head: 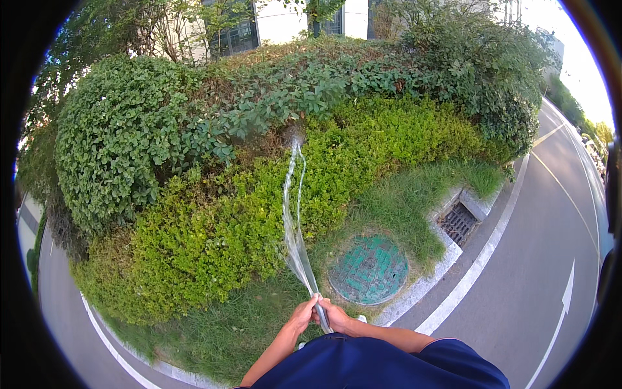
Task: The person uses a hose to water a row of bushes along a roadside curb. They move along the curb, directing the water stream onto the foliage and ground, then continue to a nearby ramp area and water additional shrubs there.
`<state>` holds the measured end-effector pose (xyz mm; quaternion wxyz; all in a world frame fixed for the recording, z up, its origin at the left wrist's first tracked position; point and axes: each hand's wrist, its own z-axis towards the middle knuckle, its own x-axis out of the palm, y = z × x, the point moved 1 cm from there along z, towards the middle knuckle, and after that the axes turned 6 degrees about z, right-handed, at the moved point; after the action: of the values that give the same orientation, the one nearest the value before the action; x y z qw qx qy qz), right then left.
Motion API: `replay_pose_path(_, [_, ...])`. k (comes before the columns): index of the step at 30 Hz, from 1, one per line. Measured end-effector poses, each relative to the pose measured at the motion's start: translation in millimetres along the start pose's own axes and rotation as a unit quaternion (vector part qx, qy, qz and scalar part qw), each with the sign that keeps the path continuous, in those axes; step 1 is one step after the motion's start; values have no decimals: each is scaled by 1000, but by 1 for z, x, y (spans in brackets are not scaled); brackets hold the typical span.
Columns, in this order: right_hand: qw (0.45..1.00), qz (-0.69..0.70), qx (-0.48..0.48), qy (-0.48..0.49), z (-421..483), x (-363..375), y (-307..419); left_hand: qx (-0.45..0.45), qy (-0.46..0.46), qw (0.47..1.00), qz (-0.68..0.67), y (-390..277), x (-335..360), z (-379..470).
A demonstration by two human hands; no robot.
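My left hand (304, 312) and my right hand (334, 313) meet low in the middle, both closed around the end of a grey hose (322, 318). My thumbs lie close together at its mouth. A water stream (294, 214) leaves the hose, splits into strands and lands at a gap between the yellow-green hedge (262, 204) and the darker shrubs (296, 99) behind it. Below my hands the hose passes out of sight behind my dark blue clothing.
A green round manhole cover (369, 270) lies in the grass just right of my hands. Beyond it are a storm drain grate (457, 222) and a pale kerb (427, 287) beside the road (529, 253). A rounded bush (116, 141) stands at left. A building rises behind the shrubs.
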<state>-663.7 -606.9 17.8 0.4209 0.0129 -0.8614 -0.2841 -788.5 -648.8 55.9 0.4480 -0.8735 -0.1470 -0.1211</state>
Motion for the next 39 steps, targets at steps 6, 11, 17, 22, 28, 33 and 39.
replay_pose_path(6, [994,41,-42,-93,-13,1,22,-13,140,990,-6,64,-9,15])
replay_pose_path(11, [981,73,-81,-163,-20,-1,23,11,122,950,287,83,13,34])
replay_pose_path(17, [982,142,-51,-109,-23,-11,23,1,71,958,277,95,19,46])
replay_pose_path(22, [982,145,-22,-116,-28,-7,20,-5,62,965,255,107,11,45])
replay_pose_path(28, [984,120,-31,-125,-22,-13,17,-1,80,964,253,121,3,56])
replay_pose_path(33, [984,119,-25,-134,-15,-11,16,4,63,962,266,114,-1,52])
replay_pose_path(39, [979,133,-23,-151,-9,-16,19,-15,42,936,350,73,10,35])
